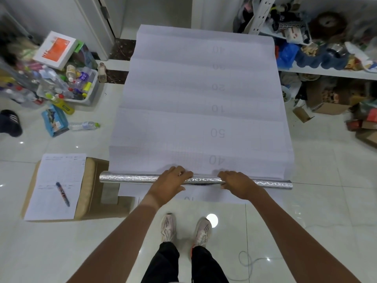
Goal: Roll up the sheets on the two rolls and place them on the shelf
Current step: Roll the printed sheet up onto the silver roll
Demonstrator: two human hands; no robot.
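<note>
A long white sheet (200, 103) with grey numbers printed on it lies unrolled across the floor, running away from me toward the door. Its near end is wound onto a thin silvery foil roll (130, 178) that lies crosswise in front of my feet. My left hand (171, 184) rests palm down on the roll left of its middle. My right hand (236, 184) presses on it right of the middle. Both hands curl over the roll. A second strip of white sheet (204, 198) shows beneath the roll.
A white shelf (326, 71) full of clutter stands at the right, boxes (326, 103) below it. At the left, a bin of bottles (81, 88), loose bottles and a cardboard box (98, 193) carrying paper and a pen (63, 194). My feet (183, 227) stand on glossy tiles.
</note>
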